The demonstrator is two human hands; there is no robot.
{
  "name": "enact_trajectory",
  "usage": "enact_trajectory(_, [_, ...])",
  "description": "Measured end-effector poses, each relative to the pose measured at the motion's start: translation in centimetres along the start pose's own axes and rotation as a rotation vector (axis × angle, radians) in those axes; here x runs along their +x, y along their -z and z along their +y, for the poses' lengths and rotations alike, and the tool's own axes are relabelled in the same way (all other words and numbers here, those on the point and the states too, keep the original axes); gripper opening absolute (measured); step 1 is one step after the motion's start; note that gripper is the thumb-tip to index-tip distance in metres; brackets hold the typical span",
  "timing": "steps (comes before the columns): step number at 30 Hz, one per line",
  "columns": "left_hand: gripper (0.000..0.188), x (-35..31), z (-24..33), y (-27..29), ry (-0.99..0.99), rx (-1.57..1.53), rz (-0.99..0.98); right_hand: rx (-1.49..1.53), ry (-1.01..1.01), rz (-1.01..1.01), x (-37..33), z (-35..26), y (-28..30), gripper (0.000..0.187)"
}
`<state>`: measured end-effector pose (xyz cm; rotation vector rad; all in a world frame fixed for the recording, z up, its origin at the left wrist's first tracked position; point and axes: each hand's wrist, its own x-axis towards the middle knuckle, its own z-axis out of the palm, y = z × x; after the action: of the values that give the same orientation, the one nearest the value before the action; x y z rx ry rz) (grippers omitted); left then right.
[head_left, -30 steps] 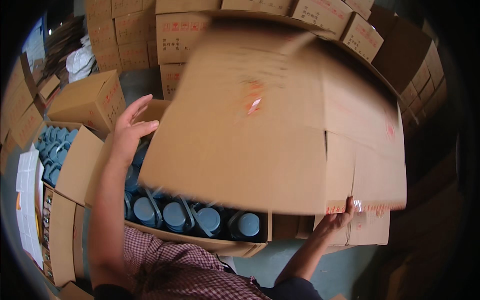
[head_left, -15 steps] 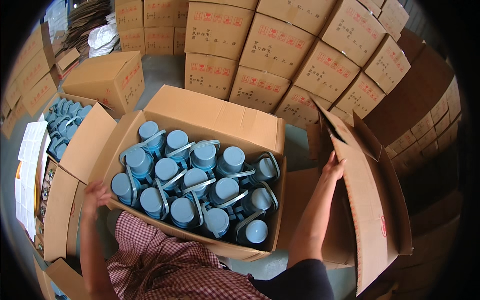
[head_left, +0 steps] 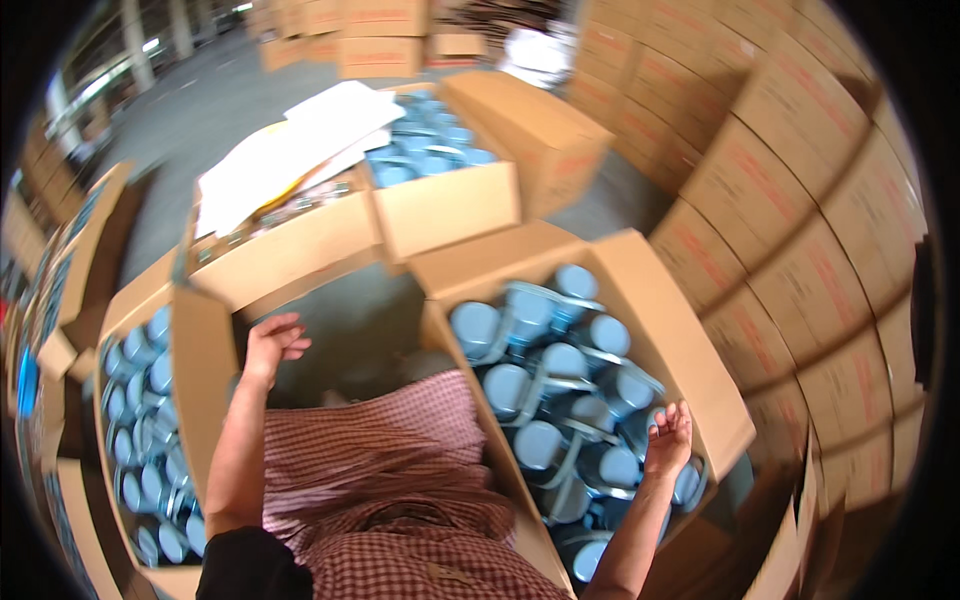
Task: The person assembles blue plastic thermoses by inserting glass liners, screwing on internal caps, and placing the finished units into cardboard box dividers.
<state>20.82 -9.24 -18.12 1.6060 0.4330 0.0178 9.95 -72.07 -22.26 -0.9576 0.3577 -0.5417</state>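
The brown carton nearest the right hand stood open to the person's right, 2 of its flaps folded outward. It was packed with blue containers, whose flat round ends faced up and whose strap-like handles looped between them at mixed angles. Whether the hand touched any could not be told. The left carton, nearest the left hand, was also open, its inner flap raised, with similar blue pieces crowded inside, several tilted.
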Motion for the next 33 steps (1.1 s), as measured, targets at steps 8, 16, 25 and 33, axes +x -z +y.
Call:
enact_trajectory(8, [0.024,-5.0,-7.5,17.3,-0.259,0.471,0.739,-0.366,-0.587,-0.777,-6.8,16.6,-27.6,0.021])
enact_trajectory(16, [0.067,-4.9,-11.2,22.2,-0.011,1.132,0.784,-0.805,-0.74,-0.589,-8.5,35.0,-26.1,0.021])
enact_trajectory(25, [0.088,-3.3,-11.3,24.1,-0.022,0.897,0.628,-0.978,-0.88,-0.498,-7.5,50.0,-29.5,0.023])
enact_trajectory(33, [0.021,-3.0,-15.6,26.2,0.714,0.548,0.969,-1.091,-0.884,-0.407,-2.8,57.4,-35.8,0.025])
